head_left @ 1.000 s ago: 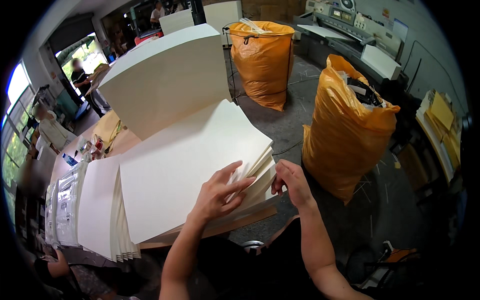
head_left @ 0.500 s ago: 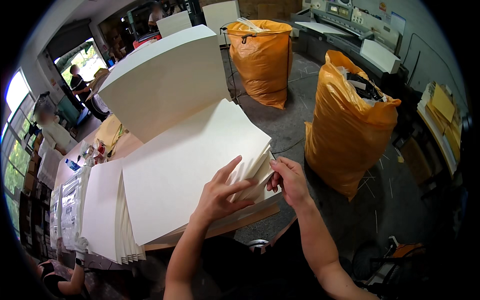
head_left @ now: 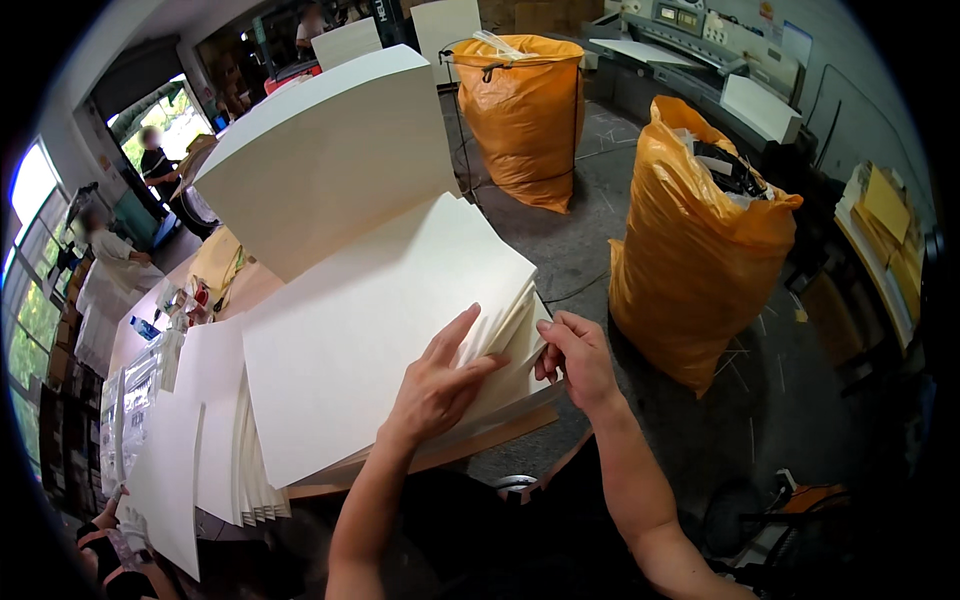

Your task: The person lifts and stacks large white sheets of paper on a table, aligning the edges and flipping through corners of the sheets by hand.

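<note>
Pressing flat on the paper stack (head_left: 370,340), the left hand (head_left: 437,385) lies open; the right hand (head_left: 578,357) pinches its sheet edges.

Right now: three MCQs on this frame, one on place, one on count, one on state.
1. Where does the right hand sit?
A. at the right corner of the paper stack
B. on an orange bag
C. on the floor

2. How many filled orange bags stand on the floor?
A. one
B. two
C. four

3. How is the left hand placed?
A. fisted in the air
B. around a bottle
C. spread flat on the top sheet

Answers:
1 A, its fingers pinch the fanned sheet edges there.
2 B, the near orange bag and the far orange bag.
3 C, palm down with fingers splayed on the paper.
</note>
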`<action>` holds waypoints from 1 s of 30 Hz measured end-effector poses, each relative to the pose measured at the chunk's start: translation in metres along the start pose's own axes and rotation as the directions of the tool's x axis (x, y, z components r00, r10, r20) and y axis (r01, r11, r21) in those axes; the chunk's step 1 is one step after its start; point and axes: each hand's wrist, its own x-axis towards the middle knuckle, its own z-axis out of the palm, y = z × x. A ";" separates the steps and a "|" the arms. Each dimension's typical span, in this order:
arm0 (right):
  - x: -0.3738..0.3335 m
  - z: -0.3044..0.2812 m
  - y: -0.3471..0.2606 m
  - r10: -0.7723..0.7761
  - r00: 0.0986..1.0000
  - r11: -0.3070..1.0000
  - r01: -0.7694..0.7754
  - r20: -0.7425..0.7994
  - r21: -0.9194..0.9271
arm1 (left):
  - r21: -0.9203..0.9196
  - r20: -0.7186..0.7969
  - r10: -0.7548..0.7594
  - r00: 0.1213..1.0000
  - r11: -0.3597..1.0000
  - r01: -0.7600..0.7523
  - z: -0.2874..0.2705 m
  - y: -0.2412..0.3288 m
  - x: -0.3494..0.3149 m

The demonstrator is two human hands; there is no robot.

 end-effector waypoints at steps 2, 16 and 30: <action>0.001 0.005 0.001 0.006 1.000 0.998 -0.006 -0.008 0.066 | 0.073 0.011 0.014 1.000 0.997 -0.014 0.002 -0.001 0.001; -0.004 0.000 0.005 -0.043 0.997 0.994 0.037 -0.061 -0.104 | -0.030 -0.053 -0.036 0.998 0.999 0.034 0.008 -0.002 -0.002; -0.004 0.006 0.006 -0.147 0.983 0.988 0.141 -0.108 -0.060 | 0.000 0.004 -0.013 1.000 1.000 0.013 0.003 0.007 0.002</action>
